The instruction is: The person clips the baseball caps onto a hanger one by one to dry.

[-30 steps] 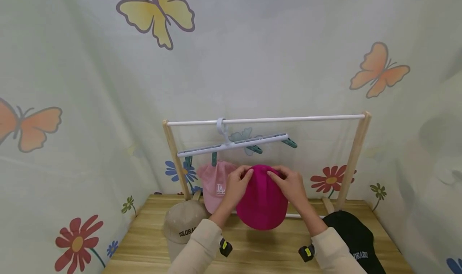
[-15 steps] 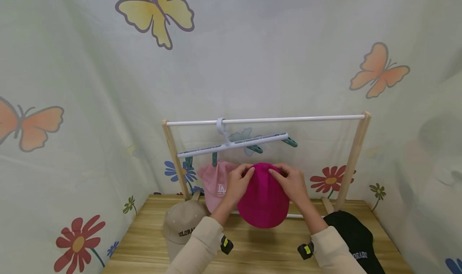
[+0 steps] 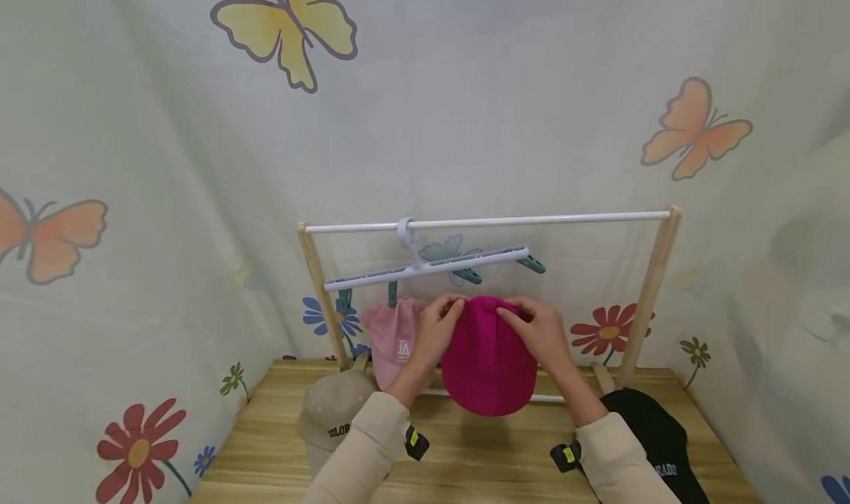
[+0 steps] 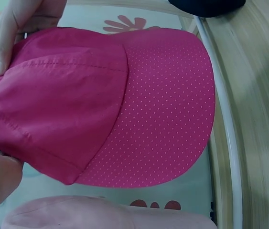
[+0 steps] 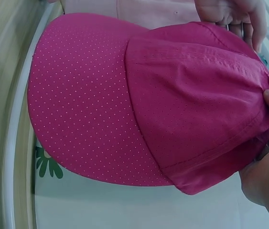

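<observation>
A magenta baseball cap [image 3: 490,364] hangs brim down between both hands, below the right half of a white clip hanger [image 3: 428,268]. My left hand [image 3: 434,334] pinches the crown's upper left, and my right hand [image 3: 539,336] pinches its upper right, thumbs on the near side. In the left wrist view, the cap's dotted brim [image 4: 158,109] points away from the hands. Just above the crown, a green clip [image 3: 468,276] tilts on the hanger, with another green clip [image 3: 531,264] at the right end. A pink cap [image 3: 388,342] hangs from a clip to the left.
The hanger hooks on the white rail [image 3: 564,219] of a wooden-sided rack [image 3: 651,297]. A beige cap [image 3: 335,412] lies at the table's left and a black cap [image 3: 654,437] at its right. A printed curtain [image 3: 505,120] stands behind. The wooden table [image 3: 478,474] lies below.
Both hands have raised the magenta cap slightly and shifted it a little to the right, bringing its top closer to the hanger's clips. The hanger has stayed in place.
</observation>
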A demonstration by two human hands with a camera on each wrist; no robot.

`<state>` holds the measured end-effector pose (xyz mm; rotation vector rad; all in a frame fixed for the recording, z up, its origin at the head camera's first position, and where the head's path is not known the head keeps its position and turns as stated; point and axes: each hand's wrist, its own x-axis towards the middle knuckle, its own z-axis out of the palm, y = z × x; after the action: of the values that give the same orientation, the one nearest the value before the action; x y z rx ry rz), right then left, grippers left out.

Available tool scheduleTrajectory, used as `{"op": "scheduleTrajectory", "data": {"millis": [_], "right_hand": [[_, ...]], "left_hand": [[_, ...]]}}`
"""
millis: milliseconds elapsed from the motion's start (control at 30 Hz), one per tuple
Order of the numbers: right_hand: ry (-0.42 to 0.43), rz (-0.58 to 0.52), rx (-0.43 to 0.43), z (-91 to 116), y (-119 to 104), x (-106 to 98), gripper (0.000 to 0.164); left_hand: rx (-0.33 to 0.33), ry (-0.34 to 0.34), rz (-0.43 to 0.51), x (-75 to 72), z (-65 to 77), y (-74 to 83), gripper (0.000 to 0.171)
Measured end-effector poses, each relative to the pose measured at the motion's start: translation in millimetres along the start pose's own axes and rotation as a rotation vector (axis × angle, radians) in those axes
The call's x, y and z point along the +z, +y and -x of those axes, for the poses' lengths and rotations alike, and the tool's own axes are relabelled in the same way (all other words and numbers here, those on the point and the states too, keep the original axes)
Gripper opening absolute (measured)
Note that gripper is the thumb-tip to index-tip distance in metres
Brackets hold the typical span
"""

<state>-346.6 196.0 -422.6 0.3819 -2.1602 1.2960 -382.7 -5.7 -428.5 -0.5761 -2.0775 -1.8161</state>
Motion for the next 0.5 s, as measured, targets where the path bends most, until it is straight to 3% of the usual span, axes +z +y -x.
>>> {"op": "scheduleTrajectory", "data": {"millis": [267, 500], "right_hand": [[-0.012, -0.005, 0.006, -1, -2, -5, 0.017], [-0.009, -0.007, 0.003, 1, -1, -6, 0.017]], "left_hand": [[-0.032, -0.061, 0.177, -3.4, -10.2, 3.1, 0.037], [-0.141, -0.004, 0.530, 5.0, -22.4, 6.3, 0.045]]}}
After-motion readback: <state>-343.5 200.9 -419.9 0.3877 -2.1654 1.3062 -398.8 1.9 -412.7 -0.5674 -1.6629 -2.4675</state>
